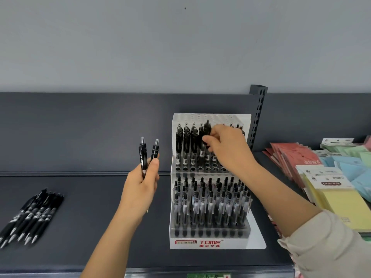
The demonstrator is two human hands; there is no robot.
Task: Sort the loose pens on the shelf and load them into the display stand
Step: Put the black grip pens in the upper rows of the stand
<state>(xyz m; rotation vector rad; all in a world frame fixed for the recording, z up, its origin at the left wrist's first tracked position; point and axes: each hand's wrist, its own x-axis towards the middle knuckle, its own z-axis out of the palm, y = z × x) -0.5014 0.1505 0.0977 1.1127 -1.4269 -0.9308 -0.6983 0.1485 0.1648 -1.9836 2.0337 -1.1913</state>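
Right hand [224, 145] pinching black pen [206, 128] at clear tiered acrylic display stand [210, 242] top row, left hand [140, 187] gripping two black click pens [148, 155], loose black pens [32, 215] on dark shelf [100, 227]

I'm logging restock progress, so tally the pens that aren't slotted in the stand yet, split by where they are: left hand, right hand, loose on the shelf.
Left hand: 2 black pens
Right hand: 1 black pen, held at the display stand's upper tier
Loose pile on the shelf: about 10 black pens; they overlap and blur, so this count is rough
Total: about 13
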